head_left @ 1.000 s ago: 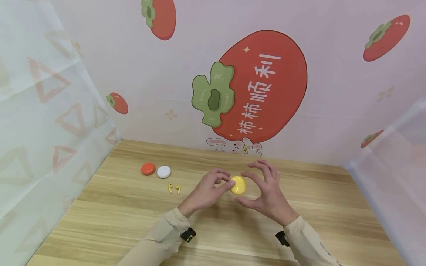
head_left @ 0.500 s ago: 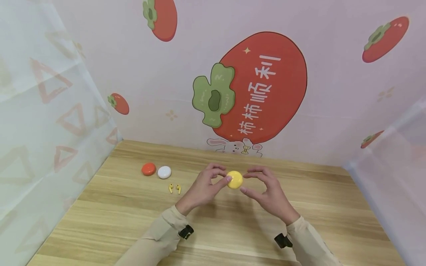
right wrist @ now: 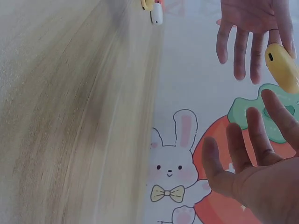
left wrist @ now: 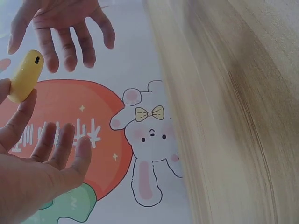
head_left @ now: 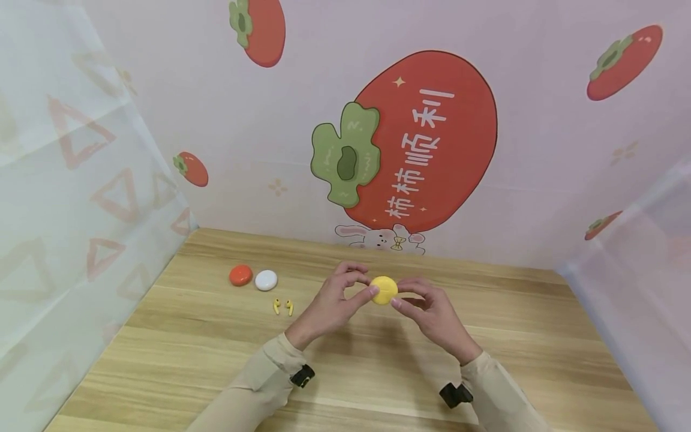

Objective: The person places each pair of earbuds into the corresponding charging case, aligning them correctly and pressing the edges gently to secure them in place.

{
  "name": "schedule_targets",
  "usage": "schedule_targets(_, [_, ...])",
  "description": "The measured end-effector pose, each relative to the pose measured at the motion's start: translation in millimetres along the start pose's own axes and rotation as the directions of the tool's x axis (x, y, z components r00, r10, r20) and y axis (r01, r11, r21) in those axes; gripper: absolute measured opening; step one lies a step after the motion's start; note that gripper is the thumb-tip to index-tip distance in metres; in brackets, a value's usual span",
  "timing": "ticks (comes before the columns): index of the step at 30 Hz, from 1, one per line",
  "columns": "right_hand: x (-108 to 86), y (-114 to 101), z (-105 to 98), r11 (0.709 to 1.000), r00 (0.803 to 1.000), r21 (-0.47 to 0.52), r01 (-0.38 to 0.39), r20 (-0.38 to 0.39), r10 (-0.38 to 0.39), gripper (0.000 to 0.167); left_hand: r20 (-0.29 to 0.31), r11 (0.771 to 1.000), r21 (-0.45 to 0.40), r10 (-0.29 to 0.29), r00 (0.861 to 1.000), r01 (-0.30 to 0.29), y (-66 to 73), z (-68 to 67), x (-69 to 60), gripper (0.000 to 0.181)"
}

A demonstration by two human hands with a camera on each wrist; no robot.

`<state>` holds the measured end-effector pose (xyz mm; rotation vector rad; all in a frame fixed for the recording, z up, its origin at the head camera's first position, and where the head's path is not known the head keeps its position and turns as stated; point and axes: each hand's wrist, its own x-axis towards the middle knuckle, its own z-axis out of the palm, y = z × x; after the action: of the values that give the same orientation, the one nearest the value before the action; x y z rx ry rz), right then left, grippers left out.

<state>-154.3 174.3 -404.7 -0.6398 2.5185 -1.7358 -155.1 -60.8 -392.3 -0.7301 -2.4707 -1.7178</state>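
Note:
A round yellow earbud charging case (head_left: 385,290) is held above the wooden table in the head view. My left hand (head_left: 328,307) pinches its left edge between thumb and fingers. My right hand (head_left: 438,315) is at its right edge, with thumb and fingers spread around that side; whether they touch it I cannot tell. In the left wrist view the case (left wrist: 27,76) stands on edge, with a small dark port near its top end. Two yellow earbuds (head_left: 278,306) lie on the table to the left of my left hand.
Behind the earbuds sit a red round case (head_left: 240,275) and a white round case (head_left: 266,280), side by side. The wooden table (head_left: 216,360) meets a printed backdrop (head_left: 518,198) at the back. Sheets also stand along its left and right sides.
My right hand's thumb and fingers have drawn in from a wide spread toward the case's right edge. The case, in my left hand, has risen slightly and changed its tilt.

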Motion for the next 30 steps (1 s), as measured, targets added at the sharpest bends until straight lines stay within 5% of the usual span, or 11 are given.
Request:
schedule_targets(18, [-1.4,1.9,0.1,0.998,1.000,0.060,0.005,0.025,-0.006,0.024,0.022,1.000,-0.004,0.004,1.000,-0.004,-1.7,0.9,-0.4,0.020])
schedule_targets(30, [-1.7,2.8,-0.9,0.977,0.993,-0.186,0.105,-0.037,-0.113,0.031,0.033,1.000,-0.001,-0.012,0.999,0.012,-0.2,-1.6,-1.7,0.020])
